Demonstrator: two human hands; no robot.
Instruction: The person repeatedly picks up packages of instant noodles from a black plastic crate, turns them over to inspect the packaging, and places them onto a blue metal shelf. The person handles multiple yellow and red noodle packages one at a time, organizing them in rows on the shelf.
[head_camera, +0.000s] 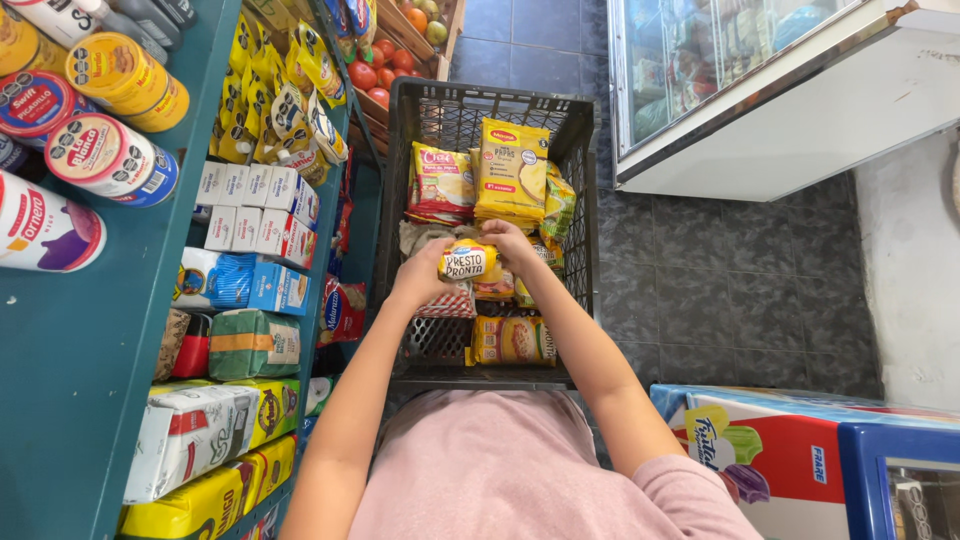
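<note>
Both hands, left (420, 275) and right (512, 243), grasping yellow packet (468, 260) at frame centre above black crate (590, 200). Risk: loosened grip drops packet, toppling stacked pouches (510, 172).

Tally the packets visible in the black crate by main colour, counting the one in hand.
In the black crate, with the packet held by the left hand and right hand:
Yellow packets: 3 (back stack's top one, front one, held one)
Red-and-white packets: 1
Green packets: 1
Total: 5. More lie hidden beneath the hands.
</note>
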